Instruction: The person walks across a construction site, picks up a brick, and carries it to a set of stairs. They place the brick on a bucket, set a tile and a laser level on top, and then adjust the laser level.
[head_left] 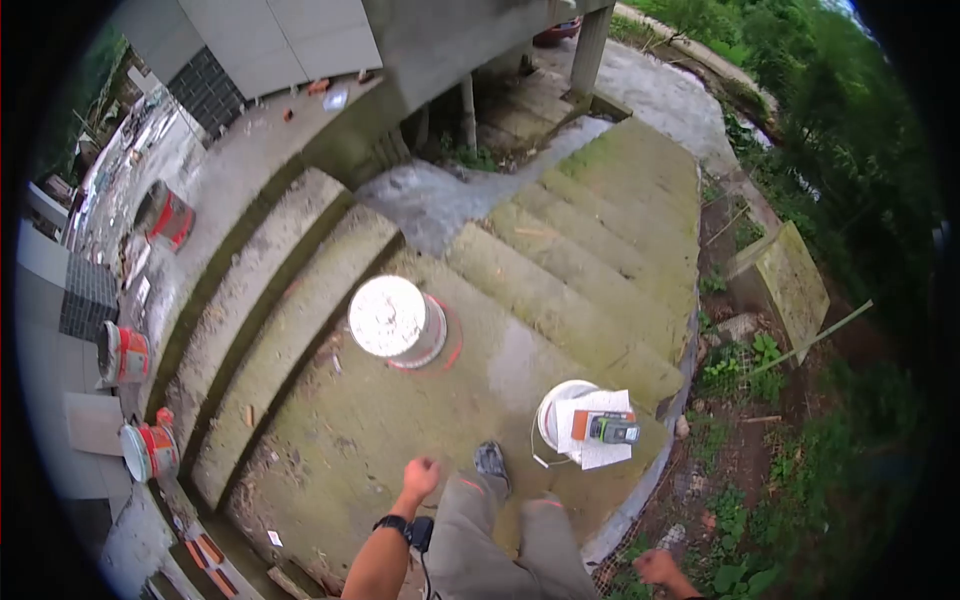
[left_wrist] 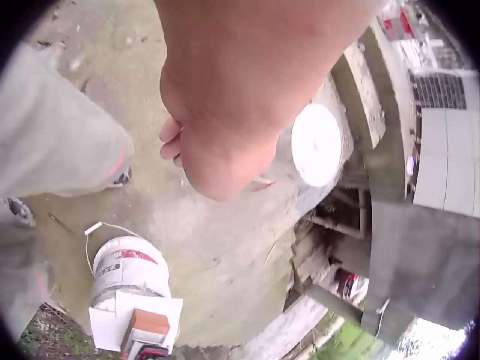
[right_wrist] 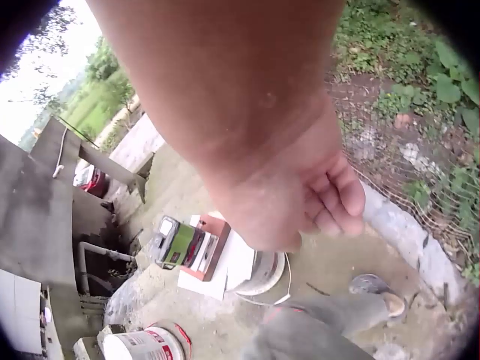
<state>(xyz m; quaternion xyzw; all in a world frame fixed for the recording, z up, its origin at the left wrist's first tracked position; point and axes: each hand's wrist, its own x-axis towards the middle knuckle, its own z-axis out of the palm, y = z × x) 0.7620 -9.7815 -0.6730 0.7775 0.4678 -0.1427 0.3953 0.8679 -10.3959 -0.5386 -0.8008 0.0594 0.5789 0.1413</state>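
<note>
My left hand (head_left: 422, 476) hangs in front of the body with loosely curled fingers and holds nothing. Lower right in the head view, my right hand (head_left: 658, 566) hangs beside the leg, its fingers (right_wrist: 346, 191) loosely bent and the palm bare. Ahead of both stands a white bucket (head_left: 546, 418) with a wire handle. Across its top lies a white board (head_left: 606, 458), bearing an orange-brown block (head_left: 580, 425) and a green and grey device (head_left: 614, 429). Neither hand touches these. A larger white-topped bucket (head_left: 388, 315) stands farther ahead on the landing.
Concrete steps (head_left: 570, 270) lie ahead to the right, with curved steps (head_left: 300, 270) on the left. Several red-and-white buckets (head_left: 126, 352) stand along the left side. Past the landing's right edge are wire mesh and plants (head_left: 730, 520). A tilted slab (head_left: 790, 285) stands there.
</note>
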